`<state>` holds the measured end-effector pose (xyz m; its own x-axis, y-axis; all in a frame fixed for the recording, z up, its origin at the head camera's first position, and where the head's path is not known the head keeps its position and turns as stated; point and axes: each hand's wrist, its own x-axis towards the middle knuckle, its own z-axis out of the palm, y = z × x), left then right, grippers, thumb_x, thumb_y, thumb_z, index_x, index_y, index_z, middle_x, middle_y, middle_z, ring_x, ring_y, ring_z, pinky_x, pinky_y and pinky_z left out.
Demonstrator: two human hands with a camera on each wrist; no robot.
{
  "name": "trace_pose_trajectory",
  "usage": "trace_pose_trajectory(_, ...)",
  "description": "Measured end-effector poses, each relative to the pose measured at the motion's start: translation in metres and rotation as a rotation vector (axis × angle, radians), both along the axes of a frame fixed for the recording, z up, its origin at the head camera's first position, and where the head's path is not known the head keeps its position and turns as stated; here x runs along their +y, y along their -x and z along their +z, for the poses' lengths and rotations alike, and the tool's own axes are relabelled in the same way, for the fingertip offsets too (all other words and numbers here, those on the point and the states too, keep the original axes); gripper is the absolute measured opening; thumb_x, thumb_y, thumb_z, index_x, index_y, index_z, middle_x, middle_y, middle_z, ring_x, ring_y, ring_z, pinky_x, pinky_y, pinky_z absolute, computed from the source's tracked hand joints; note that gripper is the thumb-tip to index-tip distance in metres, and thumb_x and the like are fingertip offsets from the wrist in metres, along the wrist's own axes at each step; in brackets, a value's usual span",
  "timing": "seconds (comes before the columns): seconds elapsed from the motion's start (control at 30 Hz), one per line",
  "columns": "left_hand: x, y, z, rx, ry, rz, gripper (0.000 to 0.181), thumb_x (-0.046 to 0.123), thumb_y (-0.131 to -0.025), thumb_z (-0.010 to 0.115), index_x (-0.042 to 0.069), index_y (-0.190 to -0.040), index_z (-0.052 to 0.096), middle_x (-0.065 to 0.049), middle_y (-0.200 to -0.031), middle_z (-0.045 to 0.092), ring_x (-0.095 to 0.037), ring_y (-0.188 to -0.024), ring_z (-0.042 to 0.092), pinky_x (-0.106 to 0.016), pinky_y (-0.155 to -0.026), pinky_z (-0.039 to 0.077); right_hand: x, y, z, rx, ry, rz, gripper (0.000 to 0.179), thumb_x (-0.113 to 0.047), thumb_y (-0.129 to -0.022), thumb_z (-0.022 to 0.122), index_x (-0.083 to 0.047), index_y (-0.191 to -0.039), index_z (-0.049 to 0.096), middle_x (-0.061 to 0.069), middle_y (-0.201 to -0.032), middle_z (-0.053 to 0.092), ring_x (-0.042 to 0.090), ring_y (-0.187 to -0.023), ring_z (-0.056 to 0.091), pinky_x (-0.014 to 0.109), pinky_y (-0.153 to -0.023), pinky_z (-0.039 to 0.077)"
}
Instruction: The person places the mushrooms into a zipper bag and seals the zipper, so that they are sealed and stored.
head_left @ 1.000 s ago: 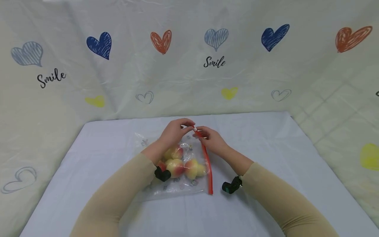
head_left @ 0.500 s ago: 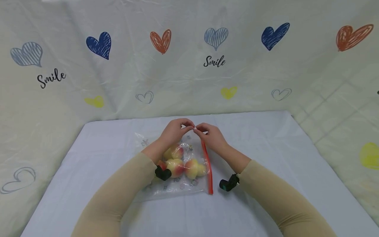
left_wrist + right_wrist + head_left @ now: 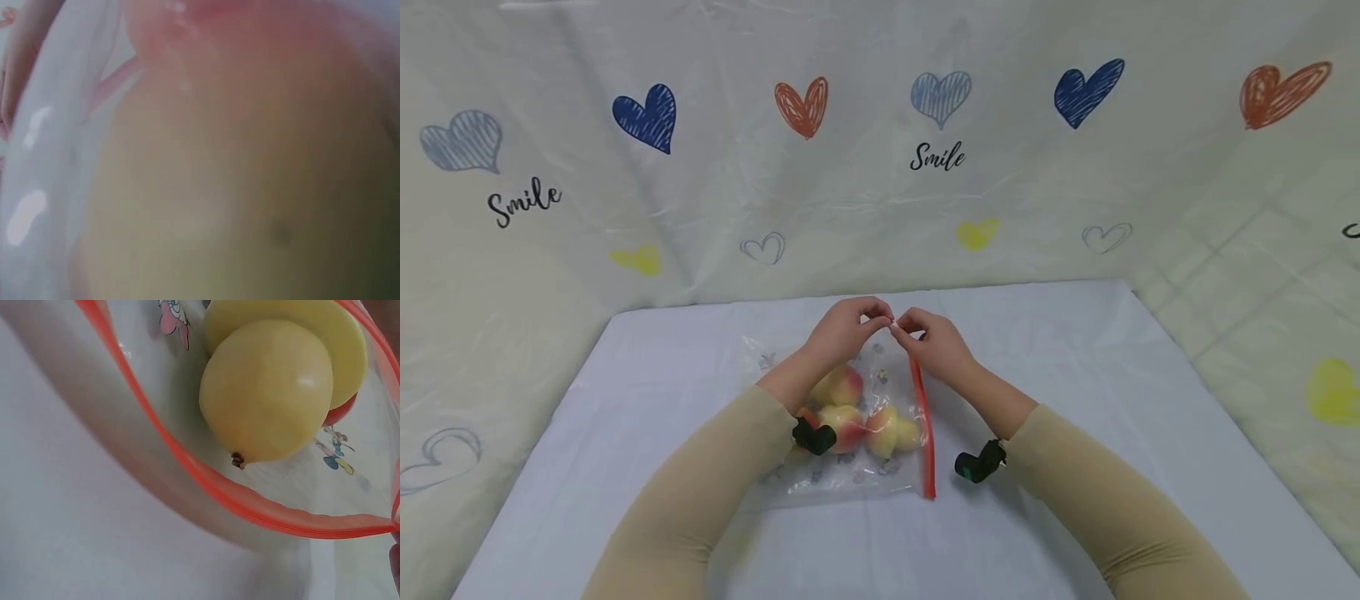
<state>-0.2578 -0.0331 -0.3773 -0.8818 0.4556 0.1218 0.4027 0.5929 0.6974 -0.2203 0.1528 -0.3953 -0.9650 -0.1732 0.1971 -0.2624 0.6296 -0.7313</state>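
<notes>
A clear plastic zip bag (image 3: 880, 483) with small cartoon prints lies on the table, several yellow-and-red fruits (image 3: 844, 427) inside it. Its red zip strip (image 3: 929, 442) runs along the right side, bowed apart in the right wrist view around a pale yellow fruit (image 3: 269, 394) with a dark stem stub. At the strip's far end my left hand (image 3: 841, 329) pinches the bag's corner between thumb and fingers. My right hand (image 3: 942, 346) pinches the same end from the right, fingertips meeting the left ones. A small white slider (image 3: 893, 323) shows between them, mostly hidden.
A white cloth covers the table (image 3: 1045, 350). Behind it hangs a pale curtain (image 3: 865, 183) printed with hearts and "Smile". Black wrist cameras sit at each cuff, the left one (image 3: 814, 436) over the bag, the right one (image 3: 979, 462) beside it.
My right hand has slid up along the zip strip to the left fingertips, covering the strip's far end and most of the slider. The left hand keeps its hold.
</notes>
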Motion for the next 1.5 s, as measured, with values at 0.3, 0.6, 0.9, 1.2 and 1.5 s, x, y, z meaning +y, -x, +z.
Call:
trace_pose_trajectory(0.3,-0.002,-0.001,0.003,0.014,0.006,0.033,0.01,0.032,-0.1,0.06,0.026,-0.104,0.067,0.011,-0.104,0.066,-0.015,-0.098,0.057,-0.038,-0.083,0.049,0.006,-0.007,-0.004,-0.041,0.029,0.002,0.015,-0.026,-0.097,0.066,-0.012,-0.094,0.068,-0.001,-0.087,0.068,0.018,-0.085,0.061,0.036,-0.079,0.053)
trace_pose_trajectory(0.6,-0.005,0.0,0.003,0.017,-0.02,0.002,0.01,0.03,-0.101,0.059,0.024,-0.106,0.065,0.003,-0.106,0.067,-0.016,-0.1,0.057,-0.04,-0.085,0.048,0.009,-0.017,-0.005,-0.097,0.045,-0.019,0.016,-0.025,-0.096,0.067,-0.01,-0.1,0.07,0.001,-0.091,0.07,0.02,-0.087,0.063,0.037,-0.079,0.055)
trace_pose_trajectory(0.9,-0.006,0.001,0.009,0.07,0.063,-0.095,0.018,0.02,-0.097,0.067,0.022,-0.113,0.073,0.009,-0.112,0.068,-0.014,-0.104,0.059,-0.035,-0.088,0.051,0.006,-0.017,-0.002,-0.033,0.046,-0.01,0.016,-0.021,-0.095,0.068,-0.011,-0.107,0.071,0.001,-0.097,0.072,0.019,-0.087,0.064,0.036,-0.079,0.055)
trace_pose_trajectory(1.2,-0.006,0.004,0.009,0.111,0.087,-0.14,0.011,0.02,-0.095,0.069,0.021,-0.103,0.076,0.01,-0.097,0.07,-0.011,-0.099,0.061,-0.035,-0.09,0.05,0.009,-0.014,-0.002,-0.05,0.031,0.009,0.012,-0.023,-0.095,0.07,-0.013,-0.101,0.072,0.0,-0.093,0.071,0.021,-0.086,0.064,0.035,-0.075,0.055)
trace_pose_trajectory(1.5,-0.005,0.005,0.016,0.098,0.063,-0.066,0.014,0.021,-0.097,0.066,0.019,-0.105,0.076,0.009,-0.102,0.069,-0.014,-0.089,0.059,-0.033,-0.075,0.051,0.008,-0.018,0.002,-0.065,0.043,0.007,0.01,-0.021,-0.095,0.069,-0.012,-0.095,0.068,0.001,-0.091,0.069,0.022,-0.082,0.064,0.034,-0.07,0.054)
